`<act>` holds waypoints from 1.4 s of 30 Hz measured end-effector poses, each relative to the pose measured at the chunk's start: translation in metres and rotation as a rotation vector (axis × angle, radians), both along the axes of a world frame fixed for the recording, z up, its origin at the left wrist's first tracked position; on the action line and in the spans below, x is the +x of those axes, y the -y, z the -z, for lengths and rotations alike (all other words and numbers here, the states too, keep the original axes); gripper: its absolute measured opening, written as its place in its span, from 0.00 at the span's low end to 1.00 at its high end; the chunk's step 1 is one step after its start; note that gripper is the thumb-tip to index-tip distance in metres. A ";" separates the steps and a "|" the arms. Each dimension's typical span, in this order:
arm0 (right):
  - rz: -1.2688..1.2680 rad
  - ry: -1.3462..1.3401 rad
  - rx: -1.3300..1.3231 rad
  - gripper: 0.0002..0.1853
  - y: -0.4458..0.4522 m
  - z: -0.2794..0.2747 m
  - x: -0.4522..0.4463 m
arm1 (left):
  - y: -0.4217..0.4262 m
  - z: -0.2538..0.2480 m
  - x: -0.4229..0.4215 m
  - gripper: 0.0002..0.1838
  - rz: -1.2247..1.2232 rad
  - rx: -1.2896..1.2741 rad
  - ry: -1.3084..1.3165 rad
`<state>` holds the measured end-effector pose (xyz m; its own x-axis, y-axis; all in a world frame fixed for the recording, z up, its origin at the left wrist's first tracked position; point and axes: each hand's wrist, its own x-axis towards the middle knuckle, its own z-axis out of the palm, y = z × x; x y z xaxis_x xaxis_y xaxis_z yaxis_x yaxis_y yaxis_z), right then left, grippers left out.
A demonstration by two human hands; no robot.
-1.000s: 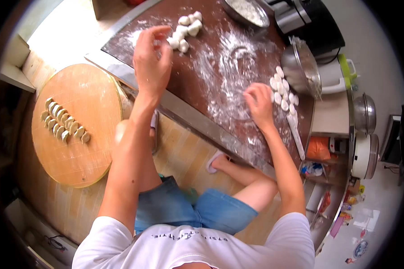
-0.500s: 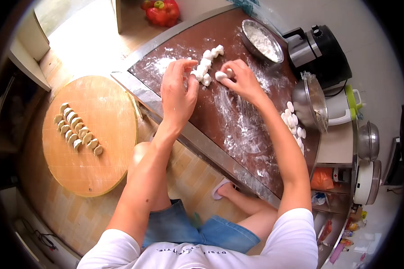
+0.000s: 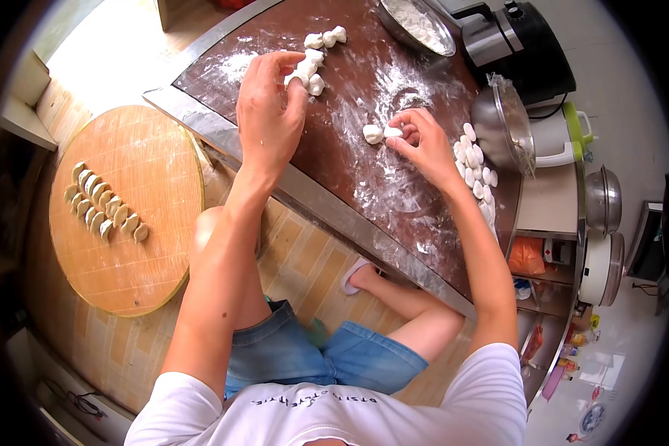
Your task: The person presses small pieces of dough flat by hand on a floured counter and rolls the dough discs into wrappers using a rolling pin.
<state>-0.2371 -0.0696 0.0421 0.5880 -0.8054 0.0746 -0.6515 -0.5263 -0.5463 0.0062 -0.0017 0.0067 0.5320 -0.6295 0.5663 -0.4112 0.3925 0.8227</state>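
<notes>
On the floured brown tabletop [image 3: 334, 160], my right hand [image 3: 426, 149] pinches a small white dough piece [image 3: 392, 132] between thumb and fingers. Right beside it rests another dough piece [image 3: 373, 134]. My left hand [image 3: 270, 111] is at a cluster of dough pieces [image 3: 315, 83], thumb and fingers apart around its near side; whether they touch the dough I cannot tell. A few more dough pieces [image 3: 327, 38] lie just beyond. Several flattened white dough discs [image 3: 470, 157] are gathered to the right of my right hand.
A metal bowl of flour [image 3: 418, 24] stands at the back edge, near a black and silver appliance [image 3: 516, 48]. Another metal bowl [image 3: 502, 126] sits by the discs. At left, a round wooden board [image 3: 126, 275] carries rows of dumplings [image 3: 100, 201].
My right hand has moved right and toward me, away from the cluster, with dough pieces now beside and in its fingers. My left hand stays by the cluster. The whole view has shifted.
</notes>
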 end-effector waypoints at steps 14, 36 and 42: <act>0.132 -0.005 -0.154 0.15 0.016 0.004 -0.004 | 0.003 0.000 0.001 0.12 -0.021 -0.005 0.042; 0.018 -0.125 -0.226 0.14 0.019 -0.001 0.003 | 0.003 0.002 0.000 0.12 -0.022 -0.003 0.054; 0.142 -0.034 0.134 0.14 -0.011 -0.010 -0.008 | 0.003 0.002 0.001 0.12 -0.018 -0.016 0.045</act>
<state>-0.2451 -0.0582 0.0519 0.4684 -0.8817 -0.0569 -0.7334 -0.3521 -0.5815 0.0076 -0.0047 0.0045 0.5165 -0.6106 0.6003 -0.4551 0.3982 0.7965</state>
